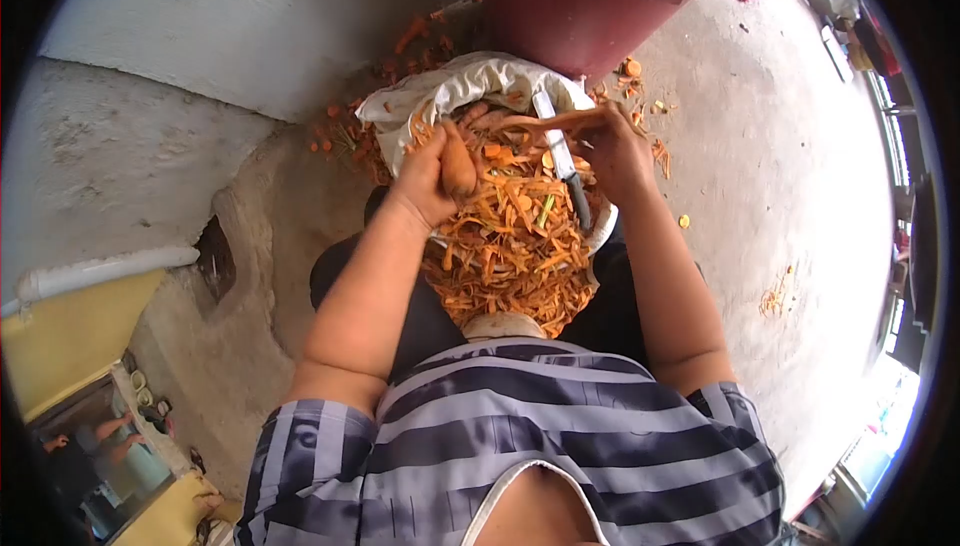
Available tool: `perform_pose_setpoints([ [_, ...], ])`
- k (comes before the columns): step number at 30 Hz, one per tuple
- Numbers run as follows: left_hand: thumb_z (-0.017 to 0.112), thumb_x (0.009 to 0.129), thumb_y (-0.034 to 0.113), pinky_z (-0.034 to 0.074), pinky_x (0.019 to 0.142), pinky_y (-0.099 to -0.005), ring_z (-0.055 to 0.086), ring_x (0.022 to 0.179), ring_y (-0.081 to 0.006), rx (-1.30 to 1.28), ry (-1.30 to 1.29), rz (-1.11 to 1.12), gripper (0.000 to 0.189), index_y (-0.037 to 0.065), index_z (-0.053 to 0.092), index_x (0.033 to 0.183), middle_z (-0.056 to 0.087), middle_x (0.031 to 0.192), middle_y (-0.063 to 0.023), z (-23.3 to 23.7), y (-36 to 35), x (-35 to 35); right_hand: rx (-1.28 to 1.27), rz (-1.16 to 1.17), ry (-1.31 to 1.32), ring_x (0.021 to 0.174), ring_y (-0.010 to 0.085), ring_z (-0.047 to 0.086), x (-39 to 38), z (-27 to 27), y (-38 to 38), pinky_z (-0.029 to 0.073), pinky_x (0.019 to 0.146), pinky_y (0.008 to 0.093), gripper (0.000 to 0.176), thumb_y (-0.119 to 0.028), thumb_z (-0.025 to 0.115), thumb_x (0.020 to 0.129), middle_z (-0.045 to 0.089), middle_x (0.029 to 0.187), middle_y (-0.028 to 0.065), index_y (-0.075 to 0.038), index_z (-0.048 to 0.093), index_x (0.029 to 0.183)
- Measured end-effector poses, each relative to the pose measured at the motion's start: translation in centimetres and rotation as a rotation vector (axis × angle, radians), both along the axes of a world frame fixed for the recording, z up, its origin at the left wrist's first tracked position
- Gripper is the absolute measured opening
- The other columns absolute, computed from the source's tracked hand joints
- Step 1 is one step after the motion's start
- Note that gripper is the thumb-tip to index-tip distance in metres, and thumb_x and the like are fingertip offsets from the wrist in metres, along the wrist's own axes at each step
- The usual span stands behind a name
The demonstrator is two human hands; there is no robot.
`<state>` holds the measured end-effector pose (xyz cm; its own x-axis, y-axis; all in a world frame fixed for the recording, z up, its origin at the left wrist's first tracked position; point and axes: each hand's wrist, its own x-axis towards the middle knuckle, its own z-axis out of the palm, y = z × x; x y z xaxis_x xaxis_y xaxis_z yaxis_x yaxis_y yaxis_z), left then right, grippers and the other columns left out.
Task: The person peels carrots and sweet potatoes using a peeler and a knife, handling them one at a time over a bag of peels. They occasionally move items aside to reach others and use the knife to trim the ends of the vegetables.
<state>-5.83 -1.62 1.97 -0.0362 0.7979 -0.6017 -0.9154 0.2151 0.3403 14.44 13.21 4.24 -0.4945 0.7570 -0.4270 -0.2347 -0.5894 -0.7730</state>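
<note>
An orange carrot [459, 168] is held in my left hand [427, 178], at the left side of a heap of carrot peelings [520, 256]. Over the right side of the heap, my right hand [617, 158] has its fingers closed at the end of a long, thin orange-brown piece [545, 122] that stretches leftward; what exactly it is, I cannot make out. A knife with a white blade [556, 141] and dark handle [579, 202] lies on the peelings between my hands. The peelings fill a white sack [450, 81] between my legs. Whole carrots [475, 114] show near its far edge.
Beyond the sack stands a large red bucket [600, 6] with orange pieces inside. Scraps and carrot slices [632, 68] are scattered on the concrete floor [760, 166]. A grey wall [180, 36] rises at the left, with a white pipe [110, 274] low along it.
</note>
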Motion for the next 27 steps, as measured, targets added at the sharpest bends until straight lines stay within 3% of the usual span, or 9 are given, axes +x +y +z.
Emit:
perform_pose_setpoints([
  [3, 0.038, 0.09, 0.036, 0.046, 0.047, -0.0306, 0.055, 0.059, -0.0172, -0.151, -0.018, -0.074, 0.033, 0.006, 0.051, 0.093, 0.054, 0.069, -0.0057, 0.2, -0.2, 3.0, 0.06, -0.09, 0.129, 0.076, 0.0187, 0.055, 0.4, 1.5, -0.7, 0.045, 0.065, 0.0293, 0.018, -0.02, 0.042, 0.091, 0.056, 0.088, 0.0131, -0.005, 0.045, 0.099],
  [4, 0.037, 0.09, 0.035, 0.044, 0.044, -0.0297, 0.055, 0.055, -0.0174, -0.222, -0.007, -0.063, 0.033, 0.006, 0.052, 0.091, 0.054, 0.067, -0.0054, 0.1, 0.0, 3.8, 0.142, 0.003, -0.02, 0.075, 0.0177, 0.053, 0.7, 1.3, -0.5, 0.044, 0.066, 0.0273, 0.012, -0.011, 0.047, 0.087, 0.055, 0.087, 0.0119, -0.006, 0.043, 0.097],
  [7, 0.035, 0.091, 0.035, 0.044, 0.045, -0.0291, 0.055, 0.053, -0.0184, -0.213, -0.014, -0.061, 0.033, 0.006, 0.052, 0.09, 0.055, 0.065, -0.0059, -0.1, 1.2, 4.8, 0.301, 0.112, 0.091, 0.075, 0.0121, 0.053, -1.2, 1.6, -1.8, 0.043, 0.06, 0.0234, 0.023, -0.009, 0.051, 0.082, 0.055, 0.086, 0.0079, -0.005, 0.038, 0.101],
  [11, 0.038, 0.09, 0.032, 0.045, 0.045, -0.0291, 0.056, 0.053, -0.0182, -0.209, -0.091, -0.058, 0.029, 0.006, 0.051, 0.092, 0.056, 0.068, -0.006, 2.2, 2.4, 4.8, 0.177, 0.217, 0.077, 0.079, 0.0158, 0.056, -2.3, 1.2, -0.7, 0.045, 0.065, 0.0273, 0.036, -0.006, 0.052, 0.079, 0.056, 0.089, 0.0084, -0.004, 0.035, 0.111],
  [14, 0.04, 0.089, 0.021, 0.05, 0.059, -0.0306, 0.058, 0.072, -0.0173, -0.123, -0.144, -0.02, 0.022, 0.006, 0.05, 0.101, 0.057, 0.083, -0.0061, 0.8, 2.9, 4.1, -0.057, 0.126, 0.135, 0.081, 0.0188, 0.057, -3.1, -0.2, 0.0, 0.047, 0.066, 0.0299, 0.032, -0.007, 0.05, 0.082, 0.056, 0.09, 0.0104, -0.002, 0.039, 0.112],
  [15, 0.041, 0.088, 0.018, 0.051, 0.064, -0.0312, 0.059, 0.078, -0.017, -0.095, -0.162, -0.008, 0.022, 0.006, 0.05, 0.105, 0.058, 0.089, -0.0061, 0.5, 3.0, 3.9, -0.099, 0.127, 0.159, 0.08, 0.0194, 0.057, -3.3, -0.2, 0.4, 0.047, 0.066, 0.0309, 0.029, -0.007, 0.049, 0.083, 0.056, 0.09, 0.0112, -0.002, 0.041, 0.11],
  [18, 0.04, 0.089, 0.029, 0.047, 0.047, -0.0296, 0.055, 0.062, -0.0177, -0.218, -0.069, -0.077, 0.029, 0.003, 0.051, 0.095, 0.056, 0.076, -0.0069, 0.4, 3.1, 3.3, -0.147, 0.1, 0.16, 0.079, 0.0221, 0.057, -3.4, 0.3, 2.3, 0.048, 0.068, 0.0346, 0.021, -0.011, 0.047, 0.087, 0.057, 0.085, 0.0144, -0.002, 0.046, 0.106],
  [22, 0.039, 0.088, 0.028, 0.047, 0.052, -0.0296, 0.055, 0.065, -0.0181, -0.11, -0.127, -0.107, 0.029, 0.002, 0.051, 0.096, 0.055, 0.078, -0.008, -1.0, 2.9, 2.6, -0.102, -0.077, 0.193, 0.076, 0.0221, 0.057, -3.7, -0.5, 3.1, 0.048, 0.066, 0.035, 0.012, -0.013, 0.052, 0.085, 0.055, 0.078, 0.0116, -0.004, 0.049, 0.093],
  [27, 0.039, 0.089, 0.027, 0.047, 0.056, -0.0308, 0.056, 0.07, -0.0186, -0.078, -0.274, 0.024, 0.028, 0.003, 0.051, 0.096, 0.055, 0.08, -0.007, -0.6, 3.3, 3.7, 0.084, 0.255, 0.181, 0.066, 0.0161, 0.055, -5.2, -0.2, -0.4, 0.046, 0.062, 0.0301, 0.021, -0.011, 0.067, 0.071, 0.054, 0.072, 0.005, -0.004, 0.05, 0.08],
])
